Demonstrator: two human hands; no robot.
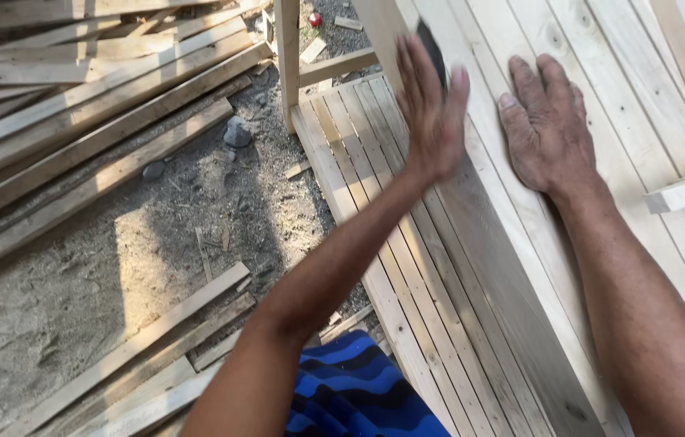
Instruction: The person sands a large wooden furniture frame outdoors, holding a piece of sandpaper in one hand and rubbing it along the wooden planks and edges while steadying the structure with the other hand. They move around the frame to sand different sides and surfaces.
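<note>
Here two open hands, left hand (431, 113) and right hand (547, 125), lie flat on one slatted wooden panel (642, 97)

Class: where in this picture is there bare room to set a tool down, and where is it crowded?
Free: the sandy ground between the plank pile and the slatted panel. Crowded: the upper slatted surface, where the right hand lies flat and the left hand is raised.

Off to your left: loose wooden planks (75, 121) stacked over sandy ground (51, 299), more planks (148, 364) lying nearer you. Grey stone (237, 133) beside the stack, wood offcut (298, 169) close by. Small red object (315, 19) at the top. Blue-and-black striped cloth (354, 388) at the bottom edge.
</note>
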